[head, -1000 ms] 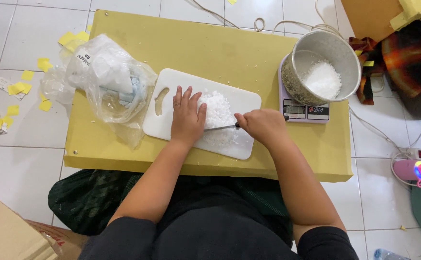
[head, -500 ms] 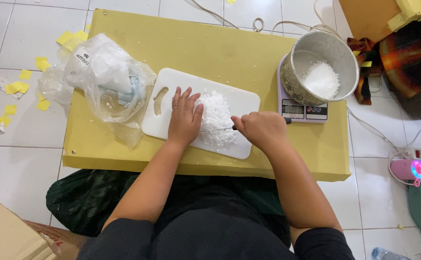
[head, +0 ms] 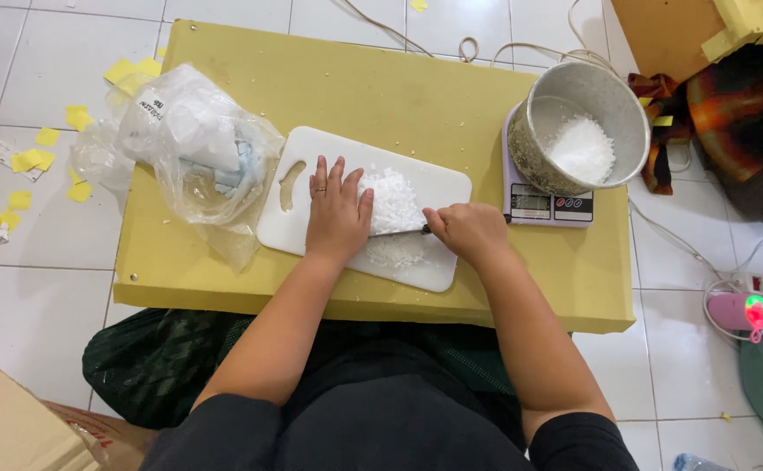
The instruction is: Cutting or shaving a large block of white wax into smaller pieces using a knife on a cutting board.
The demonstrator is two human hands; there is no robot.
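A white cutting board (head: 312,235) lies on the yellow tabletop (head: 381,96), and everything else is placed around it. On the board sits a heap of white flakes (head: 395,205), with a thinner scatter toward the board's near edge. The left hand (head: 336,214) lies flat on the board, fingers (head: 322,179) spread and straight, its palm pressing down beside the heap; it grips nothing. The right hand (head: 467,231) is at the board's right end, fingers curled tight around a knife (head: 403,232) handle; the thin blade runs left from the fist across the flakes and passes under the left hand's edge.

Left of the board, touching its corner, slumps a clear plastic bag (head: 194,144) with white and bluish contents. Right of the board, near the right hand, stands a small scale (head: 543,205) carrying a metal pot (head: 543,144) partly filled with the same white flakes. Beyond the tabletop, left of the board, yellow paper scraps (head: 37,157) dot the tiled floor; cables trail behind and to the right of the pot.
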